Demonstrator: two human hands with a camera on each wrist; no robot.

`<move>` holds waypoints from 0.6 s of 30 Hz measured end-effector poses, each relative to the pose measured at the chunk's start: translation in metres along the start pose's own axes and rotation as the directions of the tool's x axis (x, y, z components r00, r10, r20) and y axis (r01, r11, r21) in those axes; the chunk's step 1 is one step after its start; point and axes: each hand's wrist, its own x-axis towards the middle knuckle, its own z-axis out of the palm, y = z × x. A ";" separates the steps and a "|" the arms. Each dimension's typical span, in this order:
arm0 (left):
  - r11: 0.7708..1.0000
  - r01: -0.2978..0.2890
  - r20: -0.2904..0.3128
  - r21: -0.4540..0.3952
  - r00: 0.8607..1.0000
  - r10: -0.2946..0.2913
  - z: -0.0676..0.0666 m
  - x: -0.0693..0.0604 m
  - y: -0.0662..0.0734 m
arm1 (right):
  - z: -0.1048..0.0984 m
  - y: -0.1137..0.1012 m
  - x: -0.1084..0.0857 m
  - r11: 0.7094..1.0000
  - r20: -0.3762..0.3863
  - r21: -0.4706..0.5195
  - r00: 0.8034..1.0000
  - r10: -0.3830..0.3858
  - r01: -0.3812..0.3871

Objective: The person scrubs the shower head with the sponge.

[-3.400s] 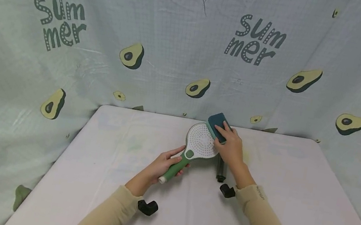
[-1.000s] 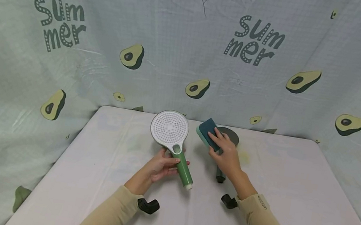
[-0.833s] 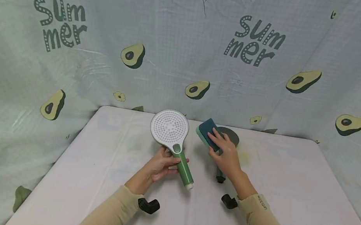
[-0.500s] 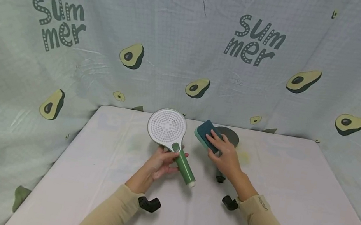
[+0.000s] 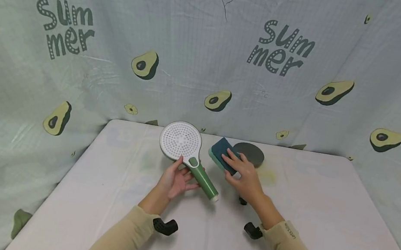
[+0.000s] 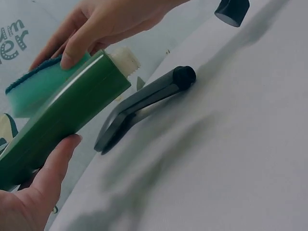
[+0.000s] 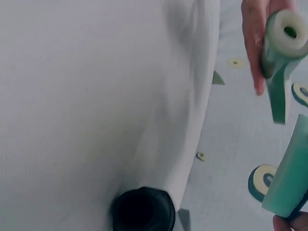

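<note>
In the head view my left hand (image 5: pixel 174 182) holds a shower head (image 5: pixel 181 140) above the table by its green handle (image 5: pixel 202 180). Its white nozzle face is turned up toward me, and the thumb is raised near the neck. My right hand (image 5: pixel 247 180) grips a sponge (image 5: pixel 222 154) with a dark blue top and a lighter green underside. A gap separates sponge and shower head. Behind the right hand lies a dark grey shower head (image 5: pixel 250 154), its handle mostly hidden. The left wrist view shows the white threaded end of the green handle (image 6: pixel 72 106) and the dark shower head (image 6: pixel 149 96).
A white cloth covers the table (image 5: pixel 125 200). Behind it hangs a pale curtain (image 5: pixel 194 36) printed with avocados and lettering. Small black wrist mounts (image 5: pixel 165 227) stick out from both sleeves.
The sponge was against the white nozzle face at first; the two then came apart. The shower head went left and its handle swung right. Lately the left thumb came off the handle; the sponge lowered slightly.
</note>
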 end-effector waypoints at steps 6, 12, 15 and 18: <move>0.999 -0.043 -0.025 -0.005 0.999 0.043 0.003 0.006 -0.001 | 0.006 -0.019 0.005 0.997 0.087 0.051 0.995 0.045 -0.050; 0.997 -0.065 -0.022 -0.050 0.998 0.064 0.008 0.005 -0.001 | 0.017 -0.035 0.011 0.999 0.193 0.009 0.981 0.034 -0.037; 0.995 -0.084 -0.042 -0.059 0.996 0.082 0.006 0.004 0.002 | 0.019 -0.039 0.008 1.000 0.223 -0.004 0.974 0.031 -0.031; 0.991 -0.113 -0.078 -0.068 0.991 0.108 0.002 0.005 0.010 | 0.017 -0.039 0.002 1.000 0.254 -0.005 0.967 0.027 -0.026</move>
